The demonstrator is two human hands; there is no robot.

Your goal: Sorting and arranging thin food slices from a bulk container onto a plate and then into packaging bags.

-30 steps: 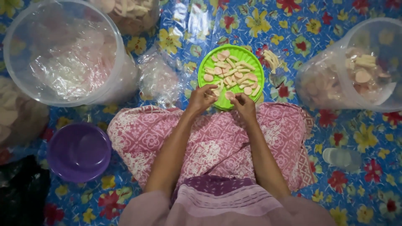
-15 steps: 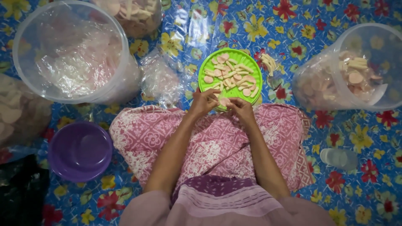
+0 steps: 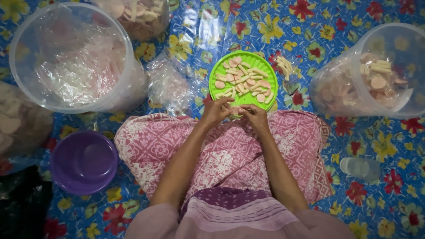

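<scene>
A round green plate (image 3: pixel 221 71) lies on the flowered mat in front of my knees, holding several pale and pink cracker pieces (image 3: pixel 242 79). My left hand (image 3: pixel 217 110) and my right hand (image 3: pixel 253 116) meet at the plate's near edge, fingertips pinched together around a small pale piece (image 3: pixel 235 108). Which hand bears the piece I cannot tell. Both forearms reach out over a pink patterned cloth (image 3: pixel 221 155) that covers my lap.
A big clear tub (image 3: pixel 66 57) lined with plastic stands at the left, another clear tub (image 3: pixel 376 71) with crackers at the right. A purple bowl (image 3: pixel 83 161) sits lower left, a small clear cup (image 3: pixel 359 168) lower right, bags of crackers (image 3: pixel 137 15) at the top and left edge.
Both hands have drawn back from over the plate to its near edge and closed in on each other. The view has shifted slightly, so the plate sits higher in the frame.
</scene>
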